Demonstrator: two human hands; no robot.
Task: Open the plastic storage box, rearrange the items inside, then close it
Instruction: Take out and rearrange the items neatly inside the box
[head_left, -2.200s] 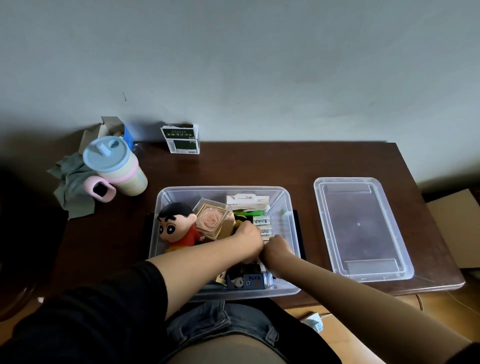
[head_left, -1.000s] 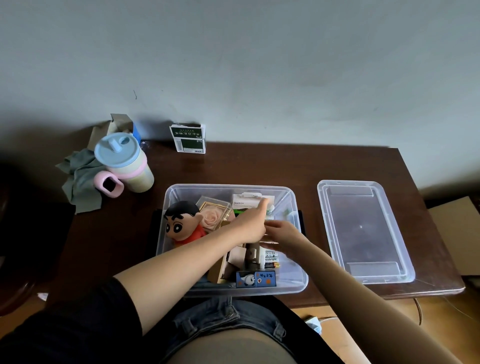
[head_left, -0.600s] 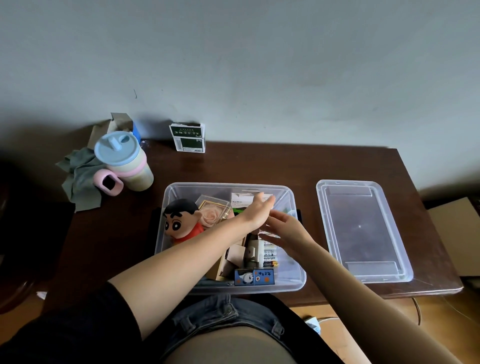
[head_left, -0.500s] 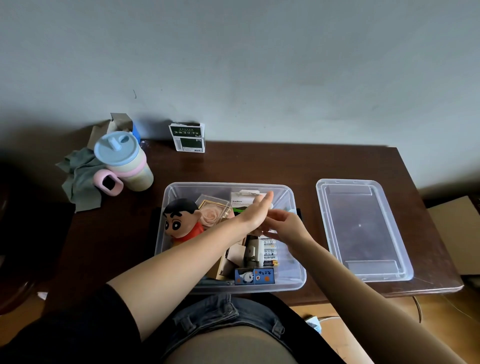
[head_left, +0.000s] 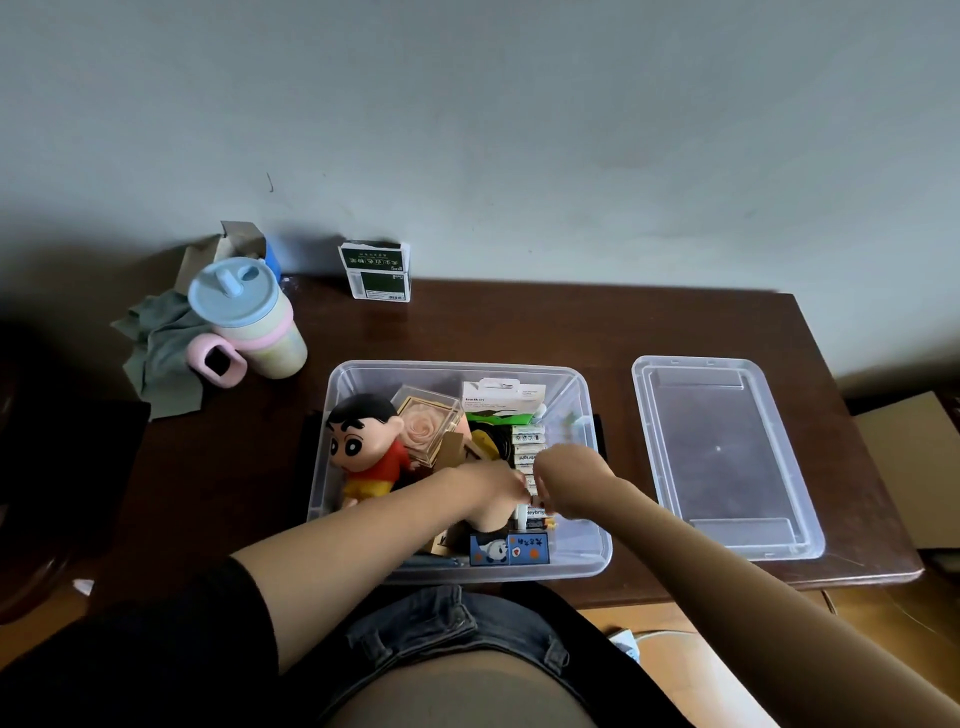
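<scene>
With both hands down inside the open storage box (head_left: 592, 415), my left hand (head_left: 493, 486) and right hand (head_left: 563, 480) meet, fingers curled, over the battery packs (head_left: 527, 447), whose row runs away from me; actual grip unclear.

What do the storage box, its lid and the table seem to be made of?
The clear rectangular storage box and its clear flat lid look like glossy translucent plastic: contents and table show through. The dark brown table looks like varnished wood or veneer, given its soft sheen.
</scene>
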